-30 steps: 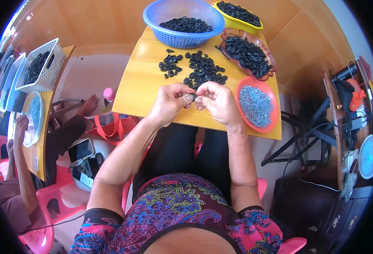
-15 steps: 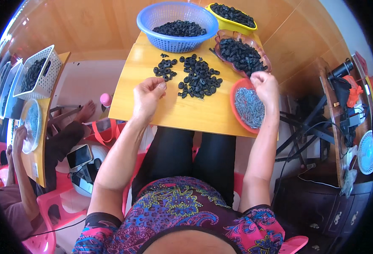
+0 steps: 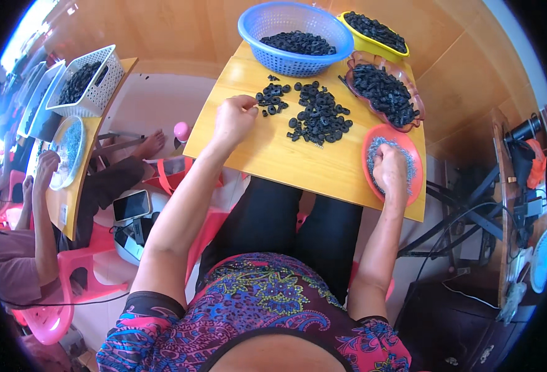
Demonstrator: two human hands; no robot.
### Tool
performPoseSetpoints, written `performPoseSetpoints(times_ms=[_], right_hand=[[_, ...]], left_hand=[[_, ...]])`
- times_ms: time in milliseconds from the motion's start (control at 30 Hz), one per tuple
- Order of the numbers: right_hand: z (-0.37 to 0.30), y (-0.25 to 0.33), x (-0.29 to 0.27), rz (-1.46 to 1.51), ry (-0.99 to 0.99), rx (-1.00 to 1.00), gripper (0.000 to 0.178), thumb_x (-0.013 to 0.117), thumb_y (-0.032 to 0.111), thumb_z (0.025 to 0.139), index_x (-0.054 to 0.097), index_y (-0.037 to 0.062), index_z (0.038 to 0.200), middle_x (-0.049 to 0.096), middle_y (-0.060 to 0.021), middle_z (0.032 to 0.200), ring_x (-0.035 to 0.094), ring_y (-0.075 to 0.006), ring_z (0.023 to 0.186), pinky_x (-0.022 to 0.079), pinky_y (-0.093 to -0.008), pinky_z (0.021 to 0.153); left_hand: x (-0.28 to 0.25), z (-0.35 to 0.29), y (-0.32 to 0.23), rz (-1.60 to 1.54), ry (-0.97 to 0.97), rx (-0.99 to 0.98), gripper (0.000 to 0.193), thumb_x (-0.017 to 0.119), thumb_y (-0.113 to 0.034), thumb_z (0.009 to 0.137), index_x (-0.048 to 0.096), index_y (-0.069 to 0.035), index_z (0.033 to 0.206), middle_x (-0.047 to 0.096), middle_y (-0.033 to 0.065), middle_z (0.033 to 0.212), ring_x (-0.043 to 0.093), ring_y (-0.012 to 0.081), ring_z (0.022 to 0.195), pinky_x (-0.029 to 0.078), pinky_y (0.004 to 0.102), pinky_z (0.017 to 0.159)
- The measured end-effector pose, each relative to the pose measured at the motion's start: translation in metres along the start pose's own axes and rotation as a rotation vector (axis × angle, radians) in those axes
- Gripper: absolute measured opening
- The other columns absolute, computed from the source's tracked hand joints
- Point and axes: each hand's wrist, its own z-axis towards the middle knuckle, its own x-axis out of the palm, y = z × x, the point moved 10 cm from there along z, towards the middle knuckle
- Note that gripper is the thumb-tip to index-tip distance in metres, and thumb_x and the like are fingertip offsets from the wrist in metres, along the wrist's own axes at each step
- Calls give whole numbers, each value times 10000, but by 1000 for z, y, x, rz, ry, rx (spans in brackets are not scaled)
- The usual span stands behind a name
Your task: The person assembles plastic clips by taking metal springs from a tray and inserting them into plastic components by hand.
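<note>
Many metal pieces [image 3: 410, 164] could spill at near right if my right hand [image 3: 390, 168], fingers curled down into the orange dish [image 3: 415, 191], tips its rim. Farther left, my left hand [image 3: 234, 119], fingers curled, could scatter the black parts [image 3: 272, 98] beside it; I can't make out either grip.

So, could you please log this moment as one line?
left hand: beside smaller black pile | right hand: at metal bits in orange dish

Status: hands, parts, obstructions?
Right hand down at metal pieces in orange dish, grip hidden. Left hand beside smaller black pile. Nothing visibly blocking either.
</note>
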Motion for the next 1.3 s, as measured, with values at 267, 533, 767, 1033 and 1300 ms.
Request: performPoseSetpoints(times_ms=[267, 533, 767, 1033, 1300], right_hand=[[2, 7, 3, 28, -38, -194, 144, 588, -10, 710, 609, -17, 852, 581, -244, 826, 568, -394, 833, 453, -448, 780], [-2, -17, -11, 178, -133, -23, 86, 560, -35, 743, 592, -11, 819, 594, -214, 822, 575, -383, 812, 457, -434, 731], [-11, -43, -35, 538, -310, 25, 53, 603, -8, 810, 605, 0, 862, 622, -105, 745, 572, -177, 614, 457, -282, 587], [-35, 51, -1, 1484, -12, 6, 96, 624, 37, 835, 632, -7, 920, 594, 1, 722, 510, -48, 614, 421, -178, 573], [-44, 120, 4, 1303, -90, -119, 98, 625, -42, 826, 618, -25, 922, 615, -23, 835, 576, -67, 730, 474, -197, 650]], left_hand=[[43, 3, -28, 433, 59, 356, 240, 679, -143, 693, 709, -75, 922, 602, 139, 880, 539, 322, 917, 434, 395, 838], [38, -3, -42, 264, -21, 393, 225, 670, -63, 666, 652, -15, 886, 622, 145, 875, 560, 308, 866, 454, 392, 801], [40, -25, -57, -856, 300, -55, 252, 639, 122, 681, 588, 4, 897, 583, 20, 712, 547, 85, 619, 477, 228, 602], [100, -97, -51, -1435, 692, -586, 145, 555, 57, 831, 606, -9, 951, 633, 100, 814, 639, 203, 704, 537, 312, 653], [98, -107, -47, -1549, 698, -638, 115, 521, 8, 885, 586, 11, 979, 630, 123, 879, 648, 215, 775, 548, 323, 695]])
